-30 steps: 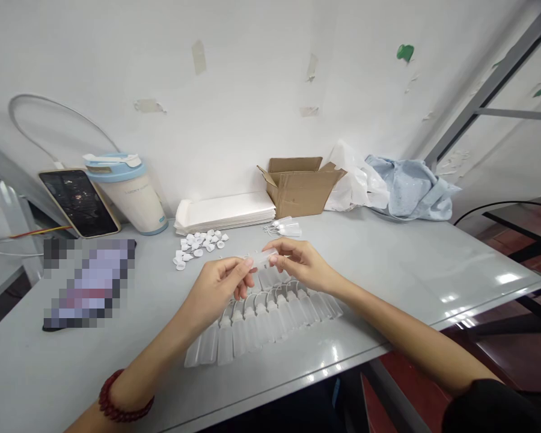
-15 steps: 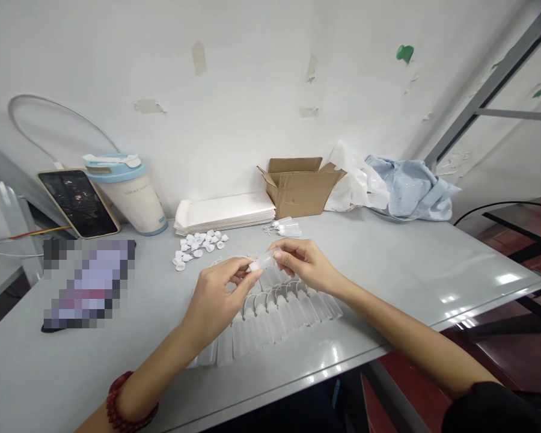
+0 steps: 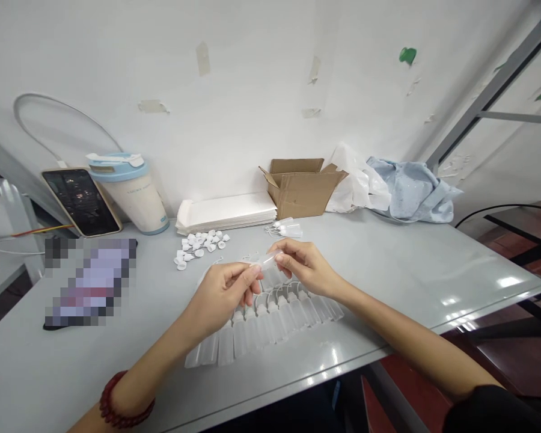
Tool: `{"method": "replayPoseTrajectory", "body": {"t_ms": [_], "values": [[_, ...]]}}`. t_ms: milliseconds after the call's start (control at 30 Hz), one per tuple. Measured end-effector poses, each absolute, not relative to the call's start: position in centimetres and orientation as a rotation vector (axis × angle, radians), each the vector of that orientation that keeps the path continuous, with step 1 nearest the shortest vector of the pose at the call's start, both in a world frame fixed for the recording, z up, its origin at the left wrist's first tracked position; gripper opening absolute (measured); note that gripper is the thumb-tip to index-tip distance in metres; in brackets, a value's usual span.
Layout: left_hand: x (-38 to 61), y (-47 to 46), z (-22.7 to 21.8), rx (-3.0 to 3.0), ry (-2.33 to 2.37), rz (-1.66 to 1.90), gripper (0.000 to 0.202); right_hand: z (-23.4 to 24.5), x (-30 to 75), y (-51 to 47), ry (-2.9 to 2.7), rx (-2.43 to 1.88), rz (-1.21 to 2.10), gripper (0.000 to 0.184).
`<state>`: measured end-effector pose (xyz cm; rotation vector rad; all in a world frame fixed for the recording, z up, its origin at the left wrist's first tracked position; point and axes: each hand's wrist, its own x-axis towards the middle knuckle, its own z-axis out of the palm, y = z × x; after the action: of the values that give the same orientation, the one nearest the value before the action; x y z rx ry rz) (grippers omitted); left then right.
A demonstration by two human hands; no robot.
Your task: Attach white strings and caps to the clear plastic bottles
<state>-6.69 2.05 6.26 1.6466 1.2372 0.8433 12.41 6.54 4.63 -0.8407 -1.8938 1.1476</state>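
Note:
A small clear plastic bottle (image 3: pixel 267 260) is held sideways above the grey table (image 3: pixel 388 264) between both hands. My right hand (image 3: pixel 306 264) pinches its body. My left hand (image 3: pixel 223 291), with a red bead bracelet on the wrist, has its fingertips closed on the bottle's cap end. Below the hands lies a row of several clear bottles (image 3: pixel 261 325) side by side. A heap of small white caps (image 3: pixel 201 243) lies beyond, to the left.
An open cardboard box (image 3: pixel 300 186), a stack of white sheets (image 3: pixel 225 211), a white plastic bag and blue cloth (image 3: pixel 410 186) line the wall. A blue-lidded tub (image 3: pixel 130 192), a leaning phone (image 3: pixel 79 201) and a blurred flat object (image 3: pixel 90 282) sit at left. Two loose bottles (image 3: pixel 286 228) lie near the box.
The left hand's fingers shifted at the bottle's cap end, out and back toward it. The right hand has stayed almost still with the bottle.

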Motion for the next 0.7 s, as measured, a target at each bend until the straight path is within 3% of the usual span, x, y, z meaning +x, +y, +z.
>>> {"method": "replayPoseTrajectory", "body": {"t_ms": [167,400,700], "values": [[-6.2,1.4,5.7,2.012,1.348,0.934,0.036,4.7,12.4,6.6,-1.921,-0.924,1.122,0.031],[-6.4,1.7,4.0,2.507,1.288,1.102,0.029,4.7,12.4,6.6,-1.808,-0.953,1.33,0.033],[-6.8,2.4,3.2,2.812,1.326,1.057,0.022,4.4,12.1,7.0,-1.637,-0.988,1.524,0.036]]}}
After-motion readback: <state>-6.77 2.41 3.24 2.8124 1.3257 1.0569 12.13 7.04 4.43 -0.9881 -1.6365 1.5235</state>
